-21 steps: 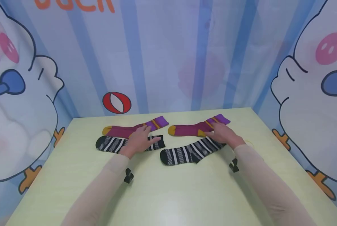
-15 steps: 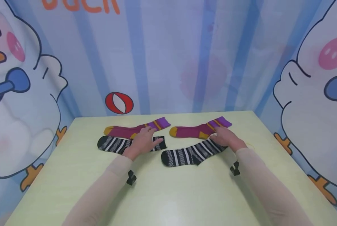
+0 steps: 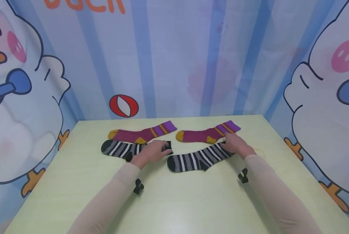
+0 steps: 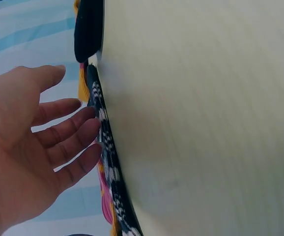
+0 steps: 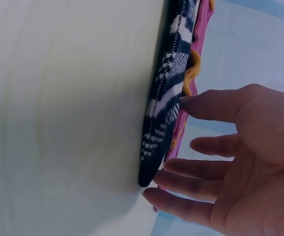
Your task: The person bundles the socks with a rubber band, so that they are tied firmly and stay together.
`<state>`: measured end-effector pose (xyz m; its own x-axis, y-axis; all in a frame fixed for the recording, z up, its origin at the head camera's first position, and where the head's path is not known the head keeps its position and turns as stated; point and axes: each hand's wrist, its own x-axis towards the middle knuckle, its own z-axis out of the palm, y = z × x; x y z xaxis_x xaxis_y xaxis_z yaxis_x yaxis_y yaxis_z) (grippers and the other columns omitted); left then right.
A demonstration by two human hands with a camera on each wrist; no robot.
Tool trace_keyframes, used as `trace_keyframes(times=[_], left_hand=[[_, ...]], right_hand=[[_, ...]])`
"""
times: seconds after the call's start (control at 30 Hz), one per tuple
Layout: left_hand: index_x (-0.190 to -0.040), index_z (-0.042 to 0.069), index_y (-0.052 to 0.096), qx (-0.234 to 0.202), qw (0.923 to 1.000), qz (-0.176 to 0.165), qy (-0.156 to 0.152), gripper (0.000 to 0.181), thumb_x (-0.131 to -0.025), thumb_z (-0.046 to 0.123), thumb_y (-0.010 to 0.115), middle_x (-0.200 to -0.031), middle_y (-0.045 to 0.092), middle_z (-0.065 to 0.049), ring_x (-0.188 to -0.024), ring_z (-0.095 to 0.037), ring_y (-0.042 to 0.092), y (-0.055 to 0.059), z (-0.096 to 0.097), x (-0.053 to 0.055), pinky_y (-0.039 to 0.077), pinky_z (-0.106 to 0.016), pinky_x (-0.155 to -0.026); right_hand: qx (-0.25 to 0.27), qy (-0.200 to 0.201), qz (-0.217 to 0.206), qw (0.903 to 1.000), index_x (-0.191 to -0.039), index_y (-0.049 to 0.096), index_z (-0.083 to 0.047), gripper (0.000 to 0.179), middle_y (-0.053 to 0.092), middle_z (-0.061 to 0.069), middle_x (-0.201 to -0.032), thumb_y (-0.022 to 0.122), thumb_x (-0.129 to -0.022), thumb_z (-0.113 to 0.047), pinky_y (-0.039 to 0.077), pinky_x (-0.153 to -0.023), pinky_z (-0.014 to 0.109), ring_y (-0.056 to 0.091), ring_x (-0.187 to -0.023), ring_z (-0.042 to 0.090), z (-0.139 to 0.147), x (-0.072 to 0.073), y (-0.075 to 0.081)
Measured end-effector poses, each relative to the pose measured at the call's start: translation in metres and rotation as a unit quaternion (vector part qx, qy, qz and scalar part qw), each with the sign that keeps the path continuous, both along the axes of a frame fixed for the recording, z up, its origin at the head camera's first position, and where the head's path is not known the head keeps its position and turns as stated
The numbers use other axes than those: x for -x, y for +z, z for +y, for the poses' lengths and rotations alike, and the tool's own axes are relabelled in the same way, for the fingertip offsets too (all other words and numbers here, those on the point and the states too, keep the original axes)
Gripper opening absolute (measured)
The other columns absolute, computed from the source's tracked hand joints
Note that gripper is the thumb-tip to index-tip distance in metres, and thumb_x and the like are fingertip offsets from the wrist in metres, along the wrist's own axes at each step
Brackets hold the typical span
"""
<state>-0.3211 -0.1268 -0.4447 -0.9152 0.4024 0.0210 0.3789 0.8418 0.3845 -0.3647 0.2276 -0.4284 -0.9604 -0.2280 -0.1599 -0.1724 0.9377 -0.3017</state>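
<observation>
Two black-and-white striped socks lie flat, a left one (image 3: pixel 117 148) and a right one (image 3: pixel 190 162). My left hand (image 3: pixel 152 152) is over the cuff half of the left striped sock, hiding part of it. In the left wrist view its loosely bent fingertips (image 4: pixel 94 130) meet the sock's edge, thumb apart. My right hand (image 3: pixel 235 144) is at the cuff of the right striped sock. The right wrist view has the thumb tip right at the sock (image 5: pixel 164 98) and the fingers spread by the cuff end, with nothing gripped.
Behind them lie two maroon socks with mustard toes and purple cuffs, one left (image 3: pixel 127 136) and one right (image 3: pixel 196 135). A thin yellow loop (image 3: pixel 260 152) lies right of my right hand. A printed cartoon curtain (image 3: pixel 174 65) rises behind the pale table (image 3: pixel 186 201).
My left hand has shifted right and nearer, towards the left striped sock's cuff, uncovering the maroon sock's heel. My right hand has settled slightly right onto the other striped cuff.
</observation>
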Motion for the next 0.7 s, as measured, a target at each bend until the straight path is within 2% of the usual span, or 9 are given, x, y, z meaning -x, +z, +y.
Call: trace_keyframes(times=[0.1,0.3,0.5,0.7], left_hand=[[-0.118,0.007,0.069,-0.012,0.9999,-0.005,-0.010,0.035,-0.099,0.036,0.064,-0.101,0.070,-0.005,-0.083,-0.015,0.062,0.000,0.004,-0.001,0.053,-0.035,-0.079],[-0.117,0.006,0.068,-0.034,0.9977,-0.053,-0.024,0.038,-0.095,0.038,0.068,-0.101,0.069,-0.003,-0.082,-0.014,0.060,0.001,0.008,-0.003,0.052,-0.034,-0.079],[-0.120,0.003,0.067,-0.061,0.9927,-0.095,-0.043,0.035,-0.092,0.022,0.075,-0.102,0.070,-0.007,-0.084,-0.016,0.065,0.004,0.009,-0.002,0.054,-0.034,-0.078],[-0.120,0.002,0.067,-0.049,0.9917,-0.105,-0.056,0.032,-0.090,0.011,0.074,-0.101,0.068,-0.008,-0.088,-0.019,0.063,0.008,0.013,-0.006,0.053,-0.034,-0.079]], right_hand=[[-0.004,-0.007,0.004,1.0000,-0.125,0.054,0.014,0.044,0.064,0.028,-0.113,0.063,-0.095,-0.017,0.052,-0.085,0.049,0.061,-0.086,0.030,0.000,0.001,-0.001],[-0.011,-0.017,0.012,0.9997,-0.114,0.061,0.009,0.033,0.066,0.022,-0.102,0.065,-0.092,-0.014,0.052,-0.078,0.045,0.059,-0.080,0.028,0.001,0.002,-0.003],[-0.008,-0.015,0.020,0.9997,-0.105,0.061,0.006,0.023,0.061,0.016,-0.090,0.066,-0.090,-0.011,0.047,-0.072,0.040,0.054,-0.075,0.027,0.002,0.003,-0.003],[0.009,-0.023,0.021,0.9995,-0.105,0.062,0.008,0.023,0.062,0.016,-0.090,0.066,-0.089,-0.009,0.048,-0.072,0.041,0.055,-0.076,0.027,0.001,0.002,-0.005]])
